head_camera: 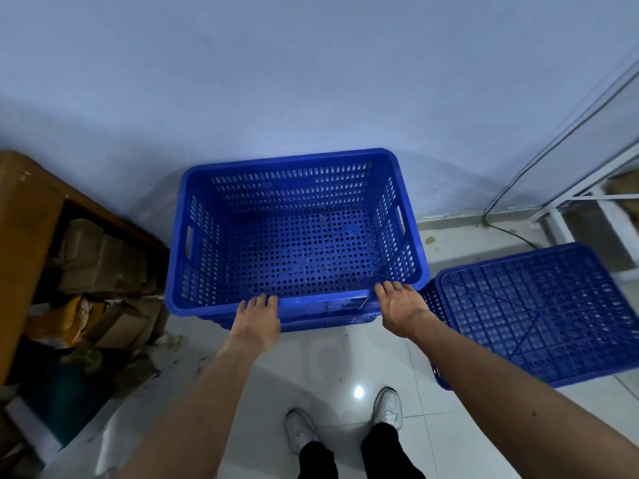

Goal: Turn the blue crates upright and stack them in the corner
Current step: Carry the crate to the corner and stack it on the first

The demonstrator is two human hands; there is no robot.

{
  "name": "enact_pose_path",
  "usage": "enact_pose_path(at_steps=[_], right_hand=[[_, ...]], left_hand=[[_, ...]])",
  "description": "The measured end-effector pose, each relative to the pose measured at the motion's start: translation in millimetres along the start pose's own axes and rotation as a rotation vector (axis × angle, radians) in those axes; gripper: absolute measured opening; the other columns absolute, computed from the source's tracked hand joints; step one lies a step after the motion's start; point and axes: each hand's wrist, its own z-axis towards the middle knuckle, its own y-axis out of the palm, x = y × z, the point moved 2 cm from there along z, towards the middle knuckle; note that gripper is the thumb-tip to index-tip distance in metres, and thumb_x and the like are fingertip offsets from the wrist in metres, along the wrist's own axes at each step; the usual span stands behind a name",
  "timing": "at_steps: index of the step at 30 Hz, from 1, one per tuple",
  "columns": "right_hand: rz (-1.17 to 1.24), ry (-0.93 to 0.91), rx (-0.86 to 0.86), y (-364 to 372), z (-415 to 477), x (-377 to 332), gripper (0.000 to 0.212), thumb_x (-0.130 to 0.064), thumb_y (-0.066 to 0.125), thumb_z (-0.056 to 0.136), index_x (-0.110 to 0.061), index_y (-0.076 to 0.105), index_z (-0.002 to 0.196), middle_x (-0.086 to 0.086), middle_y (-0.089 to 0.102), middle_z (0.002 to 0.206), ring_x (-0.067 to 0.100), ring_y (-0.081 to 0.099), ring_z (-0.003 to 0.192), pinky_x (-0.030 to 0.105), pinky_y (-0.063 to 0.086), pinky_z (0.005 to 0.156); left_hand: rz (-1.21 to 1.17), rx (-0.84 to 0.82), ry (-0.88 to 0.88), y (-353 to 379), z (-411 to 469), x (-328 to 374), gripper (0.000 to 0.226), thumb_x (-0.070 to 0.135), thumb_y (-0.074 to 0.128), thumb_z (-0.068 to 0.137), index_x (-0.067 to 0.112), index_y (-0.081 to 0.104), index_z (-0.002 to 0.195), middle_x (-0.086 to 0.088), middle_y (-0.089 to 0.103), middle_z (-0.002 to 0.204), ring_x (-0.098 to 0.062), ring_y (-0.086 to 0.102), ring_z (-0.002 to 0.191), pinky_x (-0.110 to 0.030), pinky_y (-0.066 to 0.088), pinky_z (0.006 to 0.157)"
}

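Observation:
An upright blue perforated crate stands against the wall, its open top facing me. It appears to rest on another blue crate, whose rim shows just below. My left hand and my right hand both lie on the near rim, fingers curled over its edge. A second blue crate lies upside down on the floor to the right, its ribbed bottom facing up, touching the upright crate's right corner.
A brown wooden shelf unit holding cardboard boxes and bags stands at the left. A white metal frame and a cable are at the right along the wall. My feet in white shoes stand on glossy white tiles.

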Motion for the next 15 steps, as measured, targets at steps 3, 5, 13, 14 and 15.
enact_pose_path(at_steps=[3,5,13,14,15], right_hand=[[0.043,0.039,-0.048,-13,-39,5,0.049,-0.020,0.040,0.095,-0.005,0.037,0.142,0.015,0.042,0.144,0.030,0.042,0.131,0.041,0.035,0.110],[0.086,0.064,-0.100,-19,-67,5,0.051,-0.019,0.040,0.095,-0.004,0.036,0.144,0.016,0.040,0.147,0.031,0.041,0.133,0.042,0.036,0.109],[0.272,0.234,-0.160,-12,-170,-3,0.045,-0.019,0.039,0.095,-0.004,0.043,0.137,0.015,0.048,0.138,0.032,0.045,0.128,0.042,0.040,0.105],[0.290,0.255,-0.169,-9,-178,-3,0.045,-0.019,0.039,0.095,-0.004,0.042,0.138,0.015,0.047,0.139,0.032,0.045,0.128,0.042,0.039,0.106],[0.308,0.279,-0.175,-5,-188,-2,0.046,-0.019,0.039,0.095,-0.003,0.042,0.138,0.016,0.047,0.139,0.032,0.045,0.129,0.042,0.039,0.105]], left_hand=[[-0.113,-0.018,0.022,-29,-26,16,0.049,0.028,0.042,0.099,0.014,0.036,0.146,-0.007,0.049,0.141,-0.027,0.047,0.128,-0.040,0.037,0.109],[-0.175,-0.042,0.033,-44,-42,28,0.048,0.028,0.041,0.101,0.013,0.035,0.145,-0.009,0.050,0.139,-0.029,0.049,0.125,-0.042,0.041,0.105],[-0.289,-0.056,0.169,-84,-89,87,0.049,0.031,0.044,0.101,0.013,0.039,0.146,-0.012,0.055,0.137,-0.030,0.052,0.124,-0.041,0.043,0.100],[-0.289,-0.061,0.185,-85,-92,94,0.048,0.032,0.044,0.101,0.014,0.040,0.145,-0.011,0.056,0.136,-0.030,0.052,0.123,-0.041,0.043,0.100],[-0.284,-0.070,0.208,-86,-96,104,0.047,0.033,0.044,0.101,0.015,0.041,0.144,-0.011,0.056,0.136,-0.030,0.052,0.124,-0.041,0.043,0.101]])
